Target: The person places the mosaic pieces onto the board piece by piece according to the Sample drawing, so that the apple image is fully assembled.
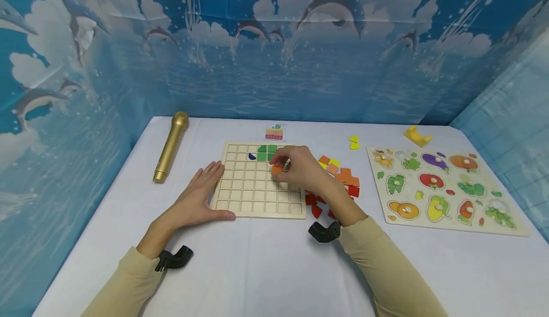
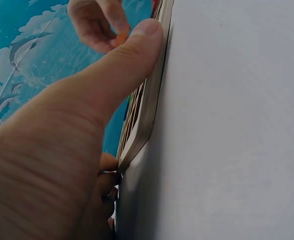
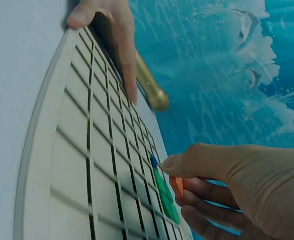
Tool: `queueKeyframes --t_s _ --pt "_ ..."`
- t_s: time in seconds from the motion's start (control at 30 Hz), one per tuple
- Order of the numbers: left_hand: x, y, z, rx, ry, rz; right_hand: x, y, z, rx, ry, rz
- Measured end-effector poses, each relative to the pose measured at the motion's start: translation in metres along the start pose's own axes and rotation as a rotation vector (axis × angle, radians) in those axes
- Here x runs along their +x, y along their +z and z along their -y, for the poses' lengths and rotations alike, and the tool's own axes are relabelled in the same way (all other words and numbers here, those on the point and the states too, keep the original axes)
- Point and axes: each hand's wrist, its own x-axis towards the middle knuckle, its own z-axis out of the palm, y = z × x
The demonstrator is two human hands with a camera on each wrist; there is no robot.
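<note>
A wooden grid board [image 1: 249, 195] lies on the white table, with several green tiles [image 1: 268, 153] and one dark blue piece [image 1: 251, 156] in its upper cells. My left hand [image 1: 199, 195] rests at the board's left side, fingers stretched along that edge and thumb on the front left corner. Between thumb and fingers, my right hand [image 1: 300, 167] pinches an orange tile [image 3: 176, 186] just over the board, near the green tiles. Loose orange tiles [image 1: 345, 178] and red tiles [image 1: 316, 210] lie right of the board, partly hidden by the right forearm.
Behind the board lies a small pattern card [image 1: 275, 132]. A gold microphone [image 1: 171, 148] is at the left. Two yellow pieces [image 1: 354, 142], a yellow curved block [image 1: 418, 136] and a vegetable knob puzzle [image 1: 450, 226] are at the right. A dolphin-print curtain [image 1: 274, 88] hangs behind the table.
</note>
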Motion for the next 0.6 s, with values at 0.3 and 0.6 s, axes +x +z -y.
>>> queueKeyframes --t_s 0.3,0.6 --pt "-0.001 -0.001 0.0 -0.018 -0.017 0.003 0.029 0.028 0.027 0.0 -0.055 0.023" --pt "0.0 -0.001 0.002 -0.018 -0.005 0.012 0.051 0.057 0.05 -0.01 -0.05 0.011"
